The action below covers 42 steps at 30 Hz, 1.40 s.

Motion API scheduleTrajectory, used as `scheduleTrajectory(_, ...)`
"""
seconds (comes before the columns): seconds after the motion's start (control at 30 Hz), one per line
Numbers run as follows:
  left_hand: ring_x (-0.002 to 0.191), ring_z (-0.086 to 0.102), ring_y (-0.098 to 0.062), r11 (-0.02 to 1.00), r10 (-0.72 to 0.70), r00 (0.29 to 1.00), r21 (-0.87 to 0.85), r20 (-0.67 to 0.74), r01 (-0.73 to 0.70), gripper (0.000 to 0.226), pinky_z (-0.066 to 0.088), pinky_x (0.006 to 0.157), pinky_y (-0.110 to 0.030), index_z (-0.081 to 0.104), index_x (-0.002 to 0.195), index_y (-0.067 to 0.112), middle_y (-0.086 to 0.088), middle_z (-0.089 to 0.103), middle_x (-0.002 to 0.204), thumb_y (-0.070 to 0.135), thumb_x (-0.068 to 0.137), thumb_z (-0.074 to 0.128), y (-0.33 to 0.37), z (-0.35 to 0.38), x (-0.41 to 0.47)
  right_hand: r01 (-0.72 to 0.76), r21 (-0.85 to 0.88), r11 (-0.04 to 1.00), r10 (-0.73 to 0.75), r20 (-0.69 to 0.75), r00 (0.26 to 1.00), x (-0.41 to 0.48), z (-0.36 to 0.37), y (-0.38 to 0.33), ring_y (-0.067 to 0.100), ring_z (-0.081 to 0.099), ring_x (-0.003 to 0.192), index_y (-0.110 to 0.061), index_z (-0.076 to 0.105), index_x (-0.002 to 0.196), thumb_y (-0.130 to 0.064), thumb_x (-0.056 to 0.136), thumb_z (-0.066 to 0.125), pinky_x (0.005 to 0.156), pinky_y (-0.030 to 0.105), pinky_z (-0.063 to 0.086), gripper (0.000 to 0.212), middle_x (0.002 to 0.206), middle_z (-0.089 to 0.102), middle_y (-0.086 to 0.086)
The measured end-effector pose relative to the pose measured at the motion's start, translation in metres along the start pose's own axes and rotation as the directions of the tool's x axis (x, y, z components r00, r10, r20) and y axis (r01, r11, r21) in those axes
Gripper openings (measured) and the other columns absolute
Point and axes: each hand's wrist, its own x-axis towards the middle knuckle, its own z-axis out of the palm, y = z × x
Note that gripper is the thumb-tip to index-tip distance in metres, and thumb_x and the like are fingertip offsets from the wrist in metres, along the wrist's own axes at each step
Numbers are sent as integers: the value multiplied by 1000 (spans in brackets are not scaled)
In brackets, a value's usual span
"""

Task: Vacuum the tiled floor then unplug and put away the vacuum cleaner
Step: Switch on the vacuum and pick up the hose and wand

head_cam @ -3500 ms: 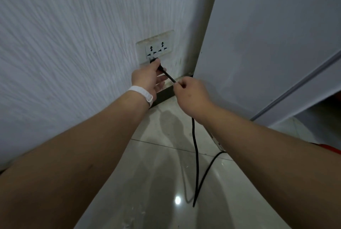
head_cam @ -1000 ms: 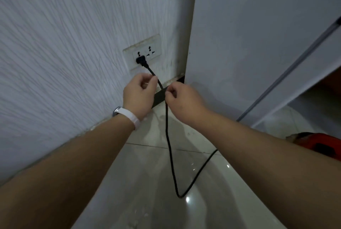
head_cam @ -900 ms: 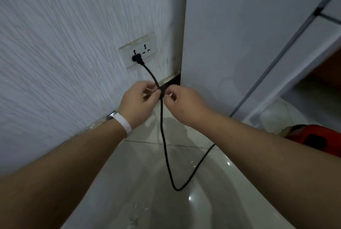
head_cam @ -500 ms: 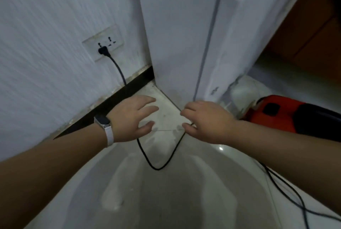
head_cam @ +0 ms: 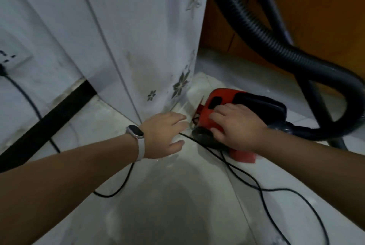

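Note:
The red and black vacuum cleaner [head_cam: 221,96] sits on the pale tiled floor [head_cam: 177,211] at the foot of a white appliance. My right hand [head_cam: 237,128] rests on its red rear end, fingers bent over the casing beside a black wheel [head_cam: 203,137]. Just left of the machine my left hand [head_cam: 164,136], with a white watch on the wrist, hovers with fingers spread and holds nothing. The black power cord [head_cam: 256,187] loops across the floor, and its plug [head_cam: 3,71] is in the wall socket [head_cam: 13,57] at the far left. The ribbed black hose [head_cam: 276,47] arcs overhead on the right.
A white appliance with a flower pattern [head_cam: 148,37] stands directly ahead, close to the vacuum. Brown wooden panelling [head_cam: 320,13] fills the upper right. A black skirting strip [head_cam: 49,120] runs along the textured white wall on the left. Cord loops lie on the floor at lower right.
Both hands let go of the cord near the socket and moved right to the vacuum. My right hand now lies on its red body. The plug stays in the socket.

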Motion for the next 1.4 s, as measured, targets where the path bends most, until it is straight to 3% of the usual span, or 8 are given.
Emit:
scheduleTrajectory(0.2, 132, 39, -20, 990, -107, 994, -96, -1, 107, 59, 32, 107, -34, 40, 144, 21, 1, 38, 149, 51, 93, 47, 30, 21, 76, -144, -53, 988, 140, -73, 987, -23, 5, 54, 28, 59, 100, -19, 65, 111, -49, 85, 34, 85, 40, 46, 50, 110, 62, 4)
scheduleTrajectory(0.33, 134, 39, -23, 972, -169, 986, -166, 9, 168, 66, 31, 111, -35, 38, 146, 19, -2, 38, 150, 55, 91, 50, 36, 32, 105, -171, -53, 984, 163, -139, 977, -22, 6, 71, 31, 58, 99, -16, 65, 112, -45, 84, 41, 83, 41, 47, 47, 109, 63, 8)
scheduleTrajectory(0.53, 143, 22, -20, 956, -219, 975, -191, 45, 223, 79, 18, 117, -33, 25, 152, 18, -2, 19, 161, 60, 90, 48, 40, 45, 121, -140, 15, 990, 140, -233, 962, -9, 15, 91, 31, 55, 102, -13, 63, 117, -40, 88, 48, 74, 37, 46, 43, 111, 58, 9)
scheduleTrajectory(0.7, 143, 25, -19, 952, -235, 972, -193, 28, 236, 95, 18, 117, -33, 28, 151, 18, 0, 24, 159, 79, 79, 38, 39, 49, 131, -185, 102, 977, 202, -185, 962, 1, 27, 106, 29, 61, 91, -17, 45, 137, -47, 97, 42, 59, 30, 33, 50, 111, 60, 7)
scheduleTrajectory(0.83, 138, 34, -22, 943, -238, 971, -234, 20, 236, 104, 25, 113, -32, 35, 148, 16, -5, 35, 154, 85, 71, 42, 36, 49, 136, -176, 56, 983, 184, -229, 956, 6, 34, 105, 32, 62, 79, -11, 55, 127, -44, 98, 44, 55, 31, 27, 45, 98, 64, 10)
scheduleTrajectory(0.97, 134, 38, -23, 937, -249, 966, -235, 63, 257, 95, 31, 109, -34, 30, 149, 18, -6, 38, 151, 74, 76, 54, 35, 43, 139, -152, 57, 987, 161, -225, 961, 6, 32, 105, 33, 60, 64, -6, 63, 114, -40, 95, 53, 50, 28, 25, 40, 84, 65, 12)
scheduleTrajectory(1.27, 134, 40, -26, 975, -208, 971, -54, 116, 216, 86, 30, 113, -40, 33, 146, 17, -7, 35, 154, 75, 83, 42, 44, 29, 140, -191, 67, 979, 202, -264, 943, 5, 34, 105, 29, 61, 90, -17, 47, 132, -49, 99, 36, 61, 33, 35, 47, 108, 60, 6)
scheduleTrajectory(1.4, 128, 47, -25, 985, -137, 989, -101, 49, 142, 62, 38, 106, -45, 46, 139, 19, -5, 42, 147, 55, 90, 51, 52, 22, 132, -219, 142, 965, 248, -240, 938, -3, 33, 101, 30, 58, 102, -17, 45, 139, -45, 98, 41, 73, 36, 43, 50, 116, 59, 7)
